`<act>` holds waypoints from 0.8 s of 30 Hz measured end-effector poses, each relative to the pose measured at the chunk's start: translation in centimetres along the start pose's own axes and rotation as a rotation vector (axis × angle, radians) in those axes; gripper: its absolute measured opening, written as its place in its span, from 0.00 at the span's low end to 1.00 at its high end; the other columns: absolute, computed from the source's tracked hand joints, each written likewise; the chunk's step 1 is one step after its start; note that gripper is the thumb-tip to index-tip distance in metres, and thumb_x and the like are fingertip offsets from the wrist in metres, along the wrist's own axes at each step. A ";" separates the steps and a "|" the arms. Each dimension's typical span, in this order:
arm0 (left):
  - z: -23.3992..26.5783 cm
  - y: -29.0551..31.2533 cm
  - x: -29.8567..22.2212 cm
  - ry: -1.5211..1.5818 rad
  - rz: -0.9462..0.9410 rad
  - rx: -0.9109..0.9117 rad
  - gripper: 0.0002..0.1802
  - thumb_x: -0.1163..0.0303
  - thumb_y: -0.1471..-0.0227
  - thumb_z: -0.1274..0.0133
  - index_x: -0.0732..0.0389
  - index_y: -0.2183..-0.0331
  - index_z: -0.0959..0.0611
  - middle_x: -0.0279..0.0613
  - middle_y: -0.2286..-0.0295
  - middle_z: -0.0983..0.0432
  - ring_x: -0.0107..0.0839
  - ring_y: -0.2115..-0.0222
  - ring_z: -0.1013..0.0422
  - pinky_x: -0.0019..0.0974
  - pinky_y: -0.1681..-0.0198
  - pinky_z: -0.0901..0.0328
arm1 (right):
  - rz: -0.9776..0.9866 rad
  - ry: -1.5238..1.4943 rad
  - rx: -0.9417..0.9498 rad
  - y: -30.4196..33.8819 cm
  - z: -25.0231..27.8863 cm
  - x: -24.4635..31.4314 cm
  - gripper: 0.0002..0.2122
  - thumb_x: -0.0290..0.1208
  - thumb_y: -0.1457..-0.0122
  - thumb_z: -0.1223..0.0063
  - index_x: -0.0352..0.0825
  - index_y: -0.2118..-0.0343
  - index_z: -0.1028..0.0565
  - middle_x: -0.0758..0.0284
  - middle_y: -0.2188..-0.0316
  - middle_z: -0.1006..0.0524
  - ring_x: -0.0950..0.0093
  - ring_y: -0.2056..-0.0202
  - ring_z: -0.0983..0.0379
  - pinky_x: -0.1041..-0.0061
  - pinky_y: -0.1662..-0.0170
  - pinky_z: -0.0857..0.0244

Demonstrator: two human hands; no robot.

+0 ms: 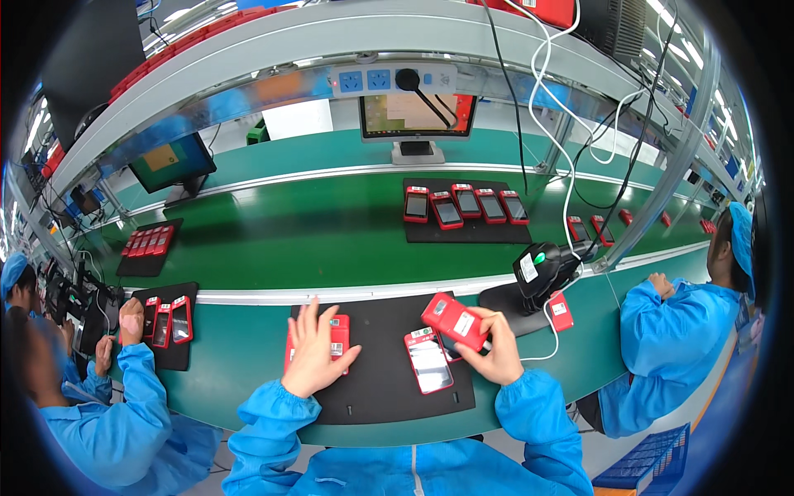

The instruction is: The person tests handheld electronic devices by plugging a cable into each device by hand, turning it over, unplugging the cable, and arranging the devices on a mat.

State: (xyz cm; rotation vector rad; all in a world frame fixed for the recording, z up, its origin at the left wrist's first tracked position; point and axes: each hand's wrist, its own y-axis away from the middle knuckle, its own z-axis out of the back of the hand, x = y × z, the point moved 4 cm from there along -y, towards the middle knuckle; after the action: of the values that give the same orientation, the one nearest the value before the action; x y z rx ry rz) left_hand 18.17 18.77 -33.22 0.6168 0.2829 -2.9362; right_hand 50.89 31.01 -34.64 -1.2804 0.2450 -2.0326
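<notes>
My right hand [499,354] grips a red handheld terminal [453,319] by its right end, tilted with its labelled back up. Just below it, another red terminal [429,365] lies screen up on the black mat [380,395]; part of a further dark screen shows between them. My left hand [313,351] is spread open over red terminals [341,329] lying back up at the mat's left. It covers much of them, and whether it touches them I cannot tell.
A black barcode scanner [542,271] stands right of the mat, with a white cable beside a red terminal [560,311]. Beyond, a green conveyor belt [289,240] carries mats of red terminals [467,201]. Co-workers in blue sit at left [116,430] and right [674,331].
</notes>
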 end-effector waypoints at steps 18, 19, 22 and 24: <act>-6.2 -3.1 -7.8 1.259 -0.213 0.021 0.56 0.80 0.54 0.26 0.59 0.34 0.47 0.52 0.44 0.33 0.46 0.38 0.32 0.48 0.35 0.34 | 0.228 -0.165 0.255 -2.1 -3.7 1.7 0.24 0.31 0.47 0.26 0.36 0.57 0.36 0.50 0.41 0.26 0.47 0.48 0.25 0.55 0.47 0.29; -6.0 -3.1 -8.0 1.245 -0.249 0.005 0.56 0.79 0.54 0.26 0.59 0.34 0.46 0.52 0.44 0.32 0.46 0.38 0.32 0.48 0.35 0.34 | 0.218 -0.162 0.250 -2.1 -3.6 1.6 0.24 0.31 0.47 0.26 0.36 0.57 0.36 0.50 0.41 0.26 0.47 0.48 0.25 0.55 0.47 0.29; -6.0 -2.9 -7.9 1.230 -0.283 -0.053 0.55 0.80 0.55 0.26 0.59 0.36 0.44 0.53 0.44 0.32 0.47 0.39 0.31 0.48 0.36 0.32 | 0.248 -0.114 0.206 -2.1 -3.4 1.7 0.25 0.33 0.48 0.25 0.36 0.55 0.33 0.53 0.42 0.23 0.50 0.48 0.24 0.55 0.46 0.28; -5.9 -2.6 -7.8 1.255 -0.277 -0.092 0.57 0.82 0.57 0.25 0.57 0.36 0.45 0.53 0.44 0.32 0.49 0.39 0.30 0.49 0.38 0.30 | 0.233 -0.082 0.186 -2.2 -3.1 2.1 0.26 0.34 0.49 0.24 0.36 0.55 0.32 0.53 0.42 0.23 0.51 0.47 0.24 0.55 0.45 0.29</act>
State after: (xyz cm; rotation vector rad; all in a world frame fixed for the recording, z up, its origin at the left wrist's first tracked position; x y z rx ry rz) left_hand 27.09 23.24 -34.97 2.4444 0.6152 -2.2565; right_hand 46.68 30.57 -33.57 -1.1596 0.1554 -1.7589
